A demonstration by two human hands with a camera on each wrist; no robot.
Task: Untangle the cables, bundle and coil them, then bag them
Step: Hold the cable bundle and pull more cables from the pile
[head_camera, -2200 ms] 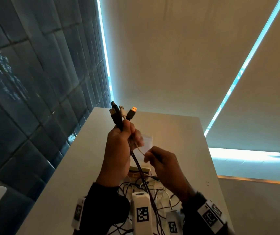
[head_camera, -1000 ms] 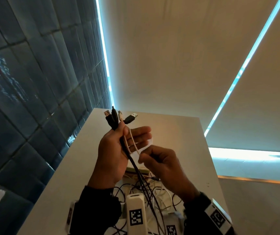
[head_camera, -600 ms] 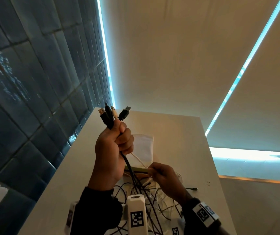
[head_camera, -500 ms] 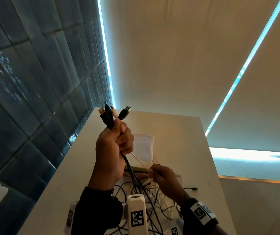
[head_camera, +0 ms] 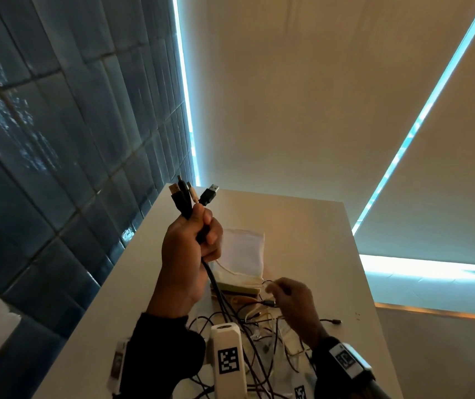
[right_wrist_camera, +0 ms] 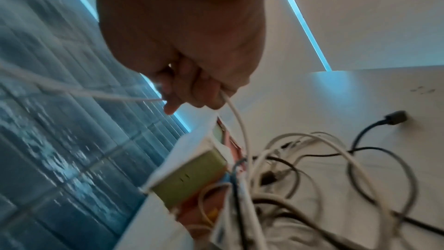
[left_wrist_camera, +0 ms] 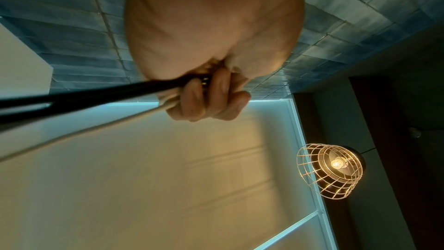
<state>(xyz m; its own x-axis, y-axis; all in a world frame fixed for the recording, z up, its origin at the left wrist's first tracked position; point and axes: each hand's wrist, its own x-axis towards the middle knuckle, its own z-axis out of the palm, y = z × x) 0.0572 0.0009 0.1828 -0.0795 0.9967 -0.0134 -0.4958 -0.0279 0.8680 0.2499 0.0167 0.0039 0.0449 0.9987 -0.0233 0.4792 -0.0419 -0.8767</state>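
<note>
My left hand (head_camera: 193, 249) is raised above the table and grips a bundle of cables just below their plugs (head_camera: 193, 194), which stick up from the fist; the left wrist view shows its fingers (left_wrist_camera: 206, 98) wrapped round black and white cords (left_wrist_camera: 96, 98). Black cords (head_camera: 216, 286) hang from it into a tangle of black and white cables (head_camera: 259, 326) on the white table (head_camera: 302, 226). Lower and to the right, my right hand (head_camera: 285, 292) pinches a thin white cable (right_wrist_camera: 235, 113) over the tangle. White cloth bags (head_camera: 242, 254) lie behind my hands.
A green block (right_wrist_camera: 190, 176) and orange items sit under the cloth bags. One black plug (right_wrist_camera: 396, 117) lies alone on the table's right side. A blue tiled wall (head_camera: 57, 139) runs along the left edge. A caged lamp (left_wrist_camera: 330, 170) hangs overhead.
My right hand has dropped from beside the left hand to just above the tangle, drawing the white cable down. The left hand closed round the bundle and stays raised.
</note>
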